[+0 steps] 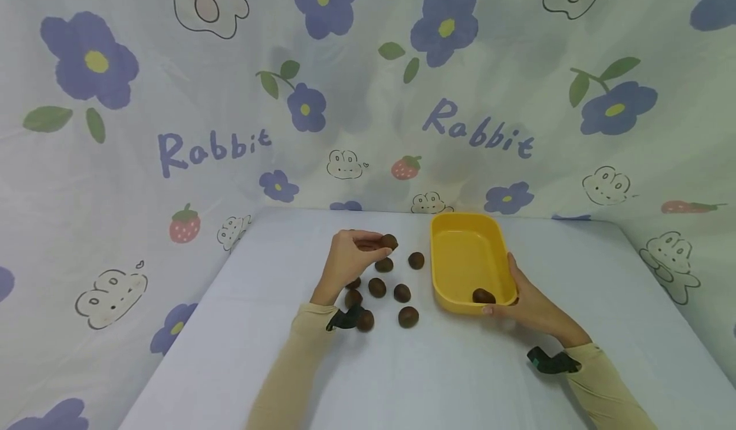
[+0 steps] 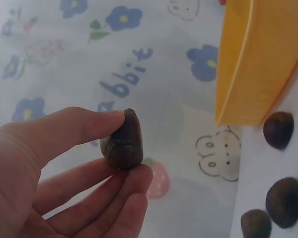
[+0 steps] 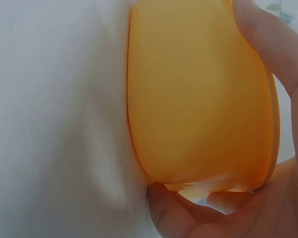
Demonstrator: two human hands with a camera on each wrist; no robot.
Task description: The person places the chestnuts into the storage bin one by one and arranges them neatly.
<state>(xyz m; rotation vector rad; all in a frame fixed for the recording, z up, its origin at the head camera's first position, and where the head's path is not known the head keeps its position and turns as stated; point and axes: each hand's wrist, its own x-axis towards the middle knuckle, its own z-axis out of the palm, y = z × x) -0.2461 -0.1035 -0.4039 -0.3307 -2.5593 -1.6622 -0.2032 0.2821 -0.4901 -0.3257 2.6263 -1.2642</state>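
Note:
My left hand (image 1: 349, 259) pinches a dark brown chestnut (image 2: 125, 144) between thumb and fingertips, raised over the table left of a yellow plastic box (image 1: 467, 264). The left wrist view shows the nut's rough base end facing the camera. At the box's near right corner, my right hand (image 1: 529, 302) grips the wall, thumb on the near side and fingers along the right side. In the right wrist view, the box wall (image 3: 198, 99) fills the space between thumb and fingers. Inside the box, one chestnut (image 1: 483, 296) lies at the near end.
Several loose chestnuts (image 1: 377, 287) lie scattered on the white table (image 1: 460, 379) below and right of my left hand, some partly hidden by the wrist. One chestnut (image 1: 416, 261) sits close to the box's left wall. A printed curtain (image 1: 356, 98) hangs behind the table.

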